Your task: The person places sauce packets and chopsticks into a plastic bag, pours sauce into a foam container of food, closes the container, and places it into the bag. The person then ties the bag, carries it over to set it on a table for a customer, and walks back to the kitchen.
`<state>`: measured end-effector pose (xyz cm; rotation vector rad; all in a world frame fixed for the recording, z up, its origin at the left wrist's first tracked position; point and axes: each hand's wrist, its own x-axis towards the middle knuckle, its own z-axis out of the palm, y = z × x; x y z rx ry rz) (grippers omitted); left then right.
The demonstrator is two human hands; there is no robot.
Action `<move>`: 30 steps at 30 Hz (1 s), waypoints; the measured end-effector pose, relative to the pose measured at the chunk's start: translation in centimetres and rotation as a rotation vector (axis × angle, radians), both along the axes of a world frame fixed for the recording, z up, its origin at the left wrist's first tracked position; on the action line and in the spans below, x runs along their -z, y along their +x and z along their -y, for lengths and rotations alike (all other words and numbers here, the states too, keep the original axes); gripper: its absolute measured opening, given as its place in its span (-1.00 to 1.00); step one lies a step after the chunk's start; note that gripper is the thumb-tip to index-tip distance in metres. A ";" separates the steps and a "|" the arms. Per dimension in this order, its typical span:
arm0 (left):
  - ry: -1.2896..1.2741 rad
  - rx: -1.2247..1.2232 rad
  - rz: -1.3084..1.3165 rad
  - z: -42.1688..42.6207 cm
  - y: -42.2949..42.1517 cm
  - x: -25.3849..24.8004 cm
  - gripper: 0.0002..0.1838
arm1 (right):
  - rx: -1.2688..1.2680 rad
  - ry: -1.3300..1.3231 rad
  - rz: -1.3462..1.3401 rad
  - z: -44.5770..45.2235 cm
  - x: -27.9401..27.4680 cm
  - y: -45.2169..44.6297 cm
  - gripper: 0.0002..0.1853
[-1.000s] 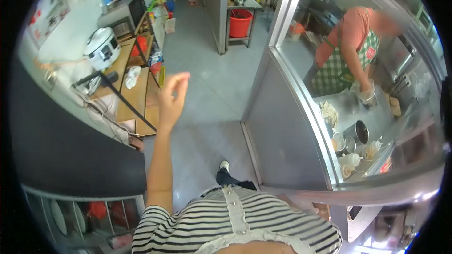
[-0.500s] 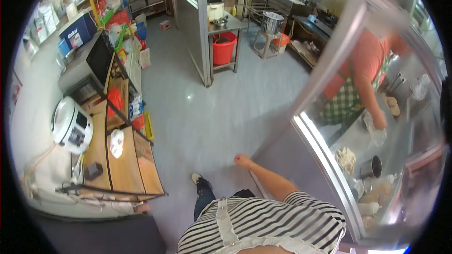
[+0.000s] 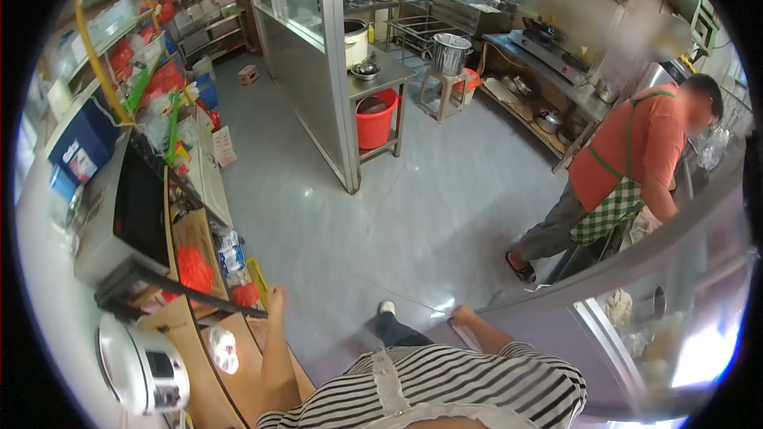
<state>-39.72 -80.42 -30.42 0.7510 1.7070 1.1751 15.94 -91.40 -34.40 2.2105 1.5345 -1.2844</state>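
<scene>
My left hand (image 3: 276, 299) is held out in front of me with its fingers curled closed. It shows nothing in its grip and is nearest to the wooden shelf unit (image 3: 237, 332) and a yellow tray (image 3: 257, 276). My right hand (image 3: 465, 316) hangs low, loosely closed, close to the edge of the grey partition (image 3: 520, 326); no object shows in it. One of my feet (image 3: 386, 307) is forward on the grey floor (image 3: 318, 230).
A co-worker (image 3: 636, 143) in a checked apron bends over a counter at right. A metal partition (image 3: 310, 87) stands ahead, beside a table holding a bowl (image 3: 366, 70), with a red bucket (image 3: 376, 119) below. At left are a rice cooker (image 3: 143, 369) and a microwave (image 3: 135, 206).
I have moved forward, and the view has shifted along the floor. My left hand has come into view at left. The co-worker now shows past the glass, bent over the counter.
</scene>
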 end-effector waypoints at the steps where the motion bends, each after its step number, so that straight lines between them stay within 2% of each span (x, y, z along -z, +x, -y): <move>1: -0.005 0.010 0.001 -2.7 0.3 -0.5 -0.80 | 0.010 -0.005 0.001 -0.9 0.3 0.2 -0.87; 3: 0.050 -0.015 0.036 -6.8 1.6 -1.0 -0.79 | 0.506 -0.187 -0.161 -0.9 3.4 1.4 -0.87; 4: -0.020 0.132 -0.192 -8.1 0.3 3.5 -0.78 | 0.683 -0.232 -0.199 -1.4 4.0 1.6 -0.85; 5: -0.079 0.278 -0.426 -9.4 -1.2 7.3 -0.77 | 0.757 -0.251 -0.198 -2.6 4.0 1.4 -0.82; 6: -0.055 0.181 -0.459 -8.6 1.5 5.2 -0.73 | 0.770 -0.244 -0.194 -4.9 4.2 1.6 -0.80; 7: -0.186 0.340 -0.554 -8.4 0.7 8.4 -0.73 | 0.758 -0.249 -0.175 -6.7 4.0 1.0 -0.78; 8: -0.303 0.462 -0.367 -7.1 0.6 8.4 -0.75 | 0.683 -0.245 -0.160 -8.5 4.1 0.1 -0.75; 9: -0.536 0.602 -0.279 -6.5 -0.2 9.5 -0.79 | 0.540 -0.222 -0.141 -11.0 4.1 -0.5 -0.72; 11: -0.741 0.643 -0.278 -4.9 -0.4 9.4 -0.79 | 0.026 -0.127 -0.078 -18.1 3.9 -1.6 -0.72; 13: -0.869 0.618 -0.304 -4.1 -1.3 9.2 -0.79 | -0.382 0.102 -0.076 -25.4 4.3 -3.2 -0.74; 14: -0.908 0.600 -0.318 -4.2 -1.7 9.0 -0.79 | -0.018 0.081 -0.178 -28.7 0.4 -5.6 -0.71; 16: -0.970 0.563 -0.356 -5.5 -2.7 8.8 -0.79 | -0.111 0.227 -0.291 -36.1 0.0 -7.7 -0.73; 18: -0.983 0.583 -0.386 -8.6 -3.0 9.4 -0.78 | -0.233 0.475 -0.268 -41.7 -0.3 -9.6 -0.72; 21: -0.884 0.686 -0.428 -16.8 -3.4 10.9 -0.77 | -0.075 0.529 -0.286 -47.1 -0.8 -11.9 -0.71; 24: -0.712 0.851 -0.472 -29.7 -3.3 10.5 -0.76 | 0.130 0.458 -0.291 -49.3 -0.6 -12.5 -0.73; 26: -0.638 0.910 -0.421 -39.0 -2.0 9.2 -0.75 | -0.136 0.251 -0.112 -49.5 2.2 -11.6 -0.74; 29: -0.594 0.671 -0.082 -51.5 1.1 7.0 -0.73 | 0.153 0.273 -0.048 -48.6 1.3 -9.6 -0.72; 30: -0.547 0.621 -0.033 -55.0 2.4 6.6 -0.72 | 0.242 0.351 0.018 -48.0 0.8 -8.9 -0.73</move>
